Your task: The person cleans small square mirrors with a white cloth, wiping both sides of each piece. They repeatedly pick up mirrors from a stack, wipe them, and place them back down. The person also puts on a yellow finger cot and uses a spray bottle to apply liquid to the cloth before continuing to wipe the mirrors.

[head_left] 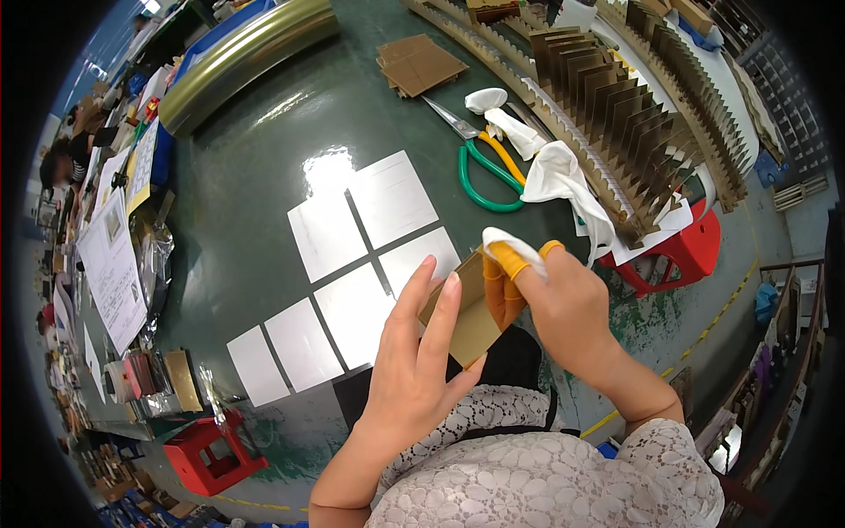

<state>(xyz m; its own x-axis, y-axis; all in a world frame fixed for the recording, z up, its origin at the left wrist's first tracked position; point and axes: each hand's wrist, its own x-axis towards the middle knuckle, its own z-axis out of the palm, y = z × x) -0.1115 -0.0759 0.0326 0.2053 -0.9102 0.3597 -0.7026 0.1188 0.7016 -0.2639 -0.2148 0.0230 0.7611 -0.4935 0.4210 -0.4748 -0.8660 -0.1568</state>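
My left hand (409,370) grips a small open box (475,334) of gold-brown card, its fingers along the near side and the thumb underneath. The box is tilted in front of my body, above the table's near edge. Orange finger covers sit on several fingers of my right hand (568,308). A white cloth (515,246) is wrapped over those fingers and held in them. The covered fingertips reach to the right side of the box; whether they press on it is hard to see.
White rectangular panels (326,233) lie on the green table (255,176). Green-and-orange-handled scissors (493,167) rest beside crumpled white cloths (563,176). Brown card squares (422,63), a gold film roll (246,57) and a rack of upright cards (607,114) stand farther off. Red stools (211,453) flank the table.
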